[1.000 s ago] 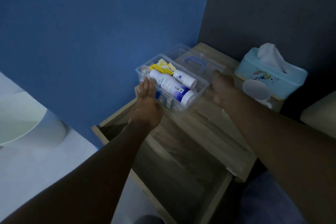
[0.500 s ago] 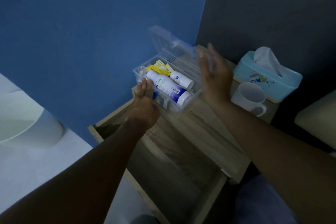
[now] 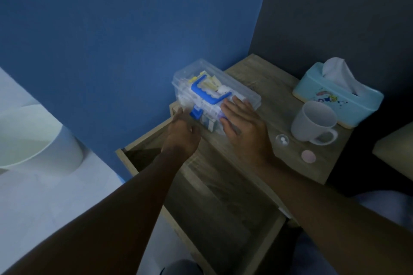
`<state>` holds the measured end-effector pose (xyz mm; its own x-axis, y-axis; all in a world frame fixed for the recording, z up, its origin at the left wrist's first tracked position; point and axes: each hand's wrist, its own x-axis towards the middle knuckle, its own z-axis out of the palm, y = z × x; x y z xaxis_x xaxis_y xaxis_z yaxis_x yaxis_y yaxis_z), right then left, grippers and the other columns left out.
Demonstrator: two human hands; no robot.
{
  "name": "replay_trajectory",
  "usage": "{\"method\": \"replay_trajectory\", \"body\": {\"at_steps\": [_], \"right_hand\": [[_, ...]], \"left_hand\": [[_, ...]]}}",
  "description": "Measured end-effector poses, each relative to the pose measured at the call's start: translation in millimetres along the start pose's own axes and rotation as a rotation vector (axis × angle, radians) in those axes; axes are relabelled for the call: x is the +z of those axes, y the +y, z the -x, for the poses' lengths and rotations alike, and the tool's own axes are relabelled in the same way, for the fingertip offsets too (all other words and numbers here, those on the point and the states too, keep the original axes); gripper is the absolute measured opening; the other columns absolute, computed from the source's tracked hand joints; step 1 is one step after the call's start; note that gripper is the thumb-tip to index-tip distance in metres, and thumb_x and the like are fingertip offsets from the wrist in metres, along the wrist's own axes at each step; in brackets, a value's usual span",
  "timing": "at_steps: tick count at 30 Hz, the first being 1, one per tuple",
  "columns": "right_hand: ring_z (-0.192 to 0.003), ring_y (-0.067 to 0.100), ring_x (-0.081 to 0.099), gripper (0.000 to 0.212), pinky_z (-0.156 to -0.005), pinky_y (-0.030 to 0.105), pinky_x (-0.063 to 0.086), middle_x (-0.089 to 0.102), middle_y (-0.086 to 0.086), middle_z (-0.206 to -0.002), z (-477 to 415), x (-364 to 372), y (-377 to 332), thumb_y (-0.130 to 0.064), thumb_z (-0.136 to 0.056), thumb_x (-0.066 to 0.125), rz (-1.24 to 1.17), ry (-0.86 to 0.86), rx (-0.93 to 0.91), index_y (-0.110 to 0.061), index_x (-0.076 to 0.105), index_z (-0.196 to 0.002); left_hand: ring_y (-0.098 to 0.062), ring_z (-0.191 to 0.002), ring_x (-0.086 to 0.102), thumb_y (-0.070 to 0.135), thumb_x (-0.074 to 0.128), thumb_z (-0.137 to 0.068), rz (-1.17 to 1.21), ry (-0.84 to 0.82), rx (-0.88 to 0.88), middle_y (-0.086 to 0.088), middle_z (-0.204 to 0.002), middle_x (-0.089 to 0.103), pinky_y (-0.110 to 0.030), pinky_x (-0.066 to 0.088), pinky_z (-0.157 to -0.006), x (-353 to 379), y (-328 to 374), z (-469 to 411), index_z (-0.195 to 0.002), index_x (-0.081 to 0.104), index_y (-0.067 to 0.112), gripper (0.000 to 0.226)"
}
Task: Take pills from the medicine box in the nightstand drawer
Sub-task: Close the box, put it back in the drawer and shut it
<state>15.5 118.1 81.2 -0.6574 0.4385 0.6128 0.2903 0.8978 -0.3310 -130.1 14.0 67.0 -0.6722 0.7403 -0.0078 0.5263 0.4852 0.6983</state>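
The clear plastic medicine box (image 3: 240, 87) stands on the nightstand top (image 3: 252, 69), its lid down and its blue handle (image 3: 206, 91) on top. Bottles and yellow packets show through the walls. My right hand (image 3: 242, 121) lies flat on the lid's near right end, fingers spread. My left hand (image 3: 182, 134) is against the box's front left corner, fingers curled by the blue latch (image 3: 196, 114) and blurred. A small clear cup (image 3: 282, 140) with white pills in it sits on the top, right of my right hand.
A white mug (image 3: 312, 124) and a light blue tissue box (image 3: 339, 98) stand at the right. A round pink cap (image 3: 308, 156) lies near the mug. The wooden drawer (image 3: 223, 212) below is pulled out towards me. A blue wall rises behind the box.
The lid, open flat and then half raised, is now shut on the box. My right hand came down with it onto the lid. My left hand shifted to the front latch.
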Motion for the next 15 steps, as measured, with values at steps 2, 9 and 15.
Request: {"method": "replay_trajectory", "body": {"at_steps": [2,9,15], "right_hand": [[-0.130,0.022,0.055,0.032,-0.111,0.047,0.042,0.065,0.014,-0.129,0.1,0.4,-1.5,-0.012,-0.093,0.066,0.008,0.004,0.004,-0.002,0.066,-0.123],[-0.131,0.023,0.055,0.032,-0.110,0.047,0.043,0.065,0.013,-0.129,0.9,-2.9,0.4,-0.014,-0.092,0.068,0.042,-0.042,-0.015,-0.002,0.066,-0.122],[-0.131,0.025,0.054,0.032,-0.111,0.048,0.042,0.066,0.013,-0.128,3.3,0.1,1.0,-0.015,-0.092,0.068,0.078,-0.041,-0.012,-0.002,0.066,-0.121]], "left_hand": [[-0.020,-0.105,0.062,0.029,0.058,-0.095,0.085,0.020,-0.056,-0.002,-0.113,0.062,-0.034,0.053,-0.082,2.7,4.0,-3.4,-0.126,0.055,0.017,0.033],[-0.009,-0.094,0.063,0.035,0.064,-0.091,0.362,0.175,-0.153,0.002,-0.106,0.067,-0.021,0.047,-0.071,6.9,-1.2,-4.4,-0.112,0.062,0.019,0.026],[0.014,-0.073,0.059,0.029,0.062,-0.094,0.362,0.371,-0.102,0.021,-0.080,0.064,-0.004,0.048,-0.063,8.0,11.7,-6.1,-0.103,0.074,0.021,0.018]]}}
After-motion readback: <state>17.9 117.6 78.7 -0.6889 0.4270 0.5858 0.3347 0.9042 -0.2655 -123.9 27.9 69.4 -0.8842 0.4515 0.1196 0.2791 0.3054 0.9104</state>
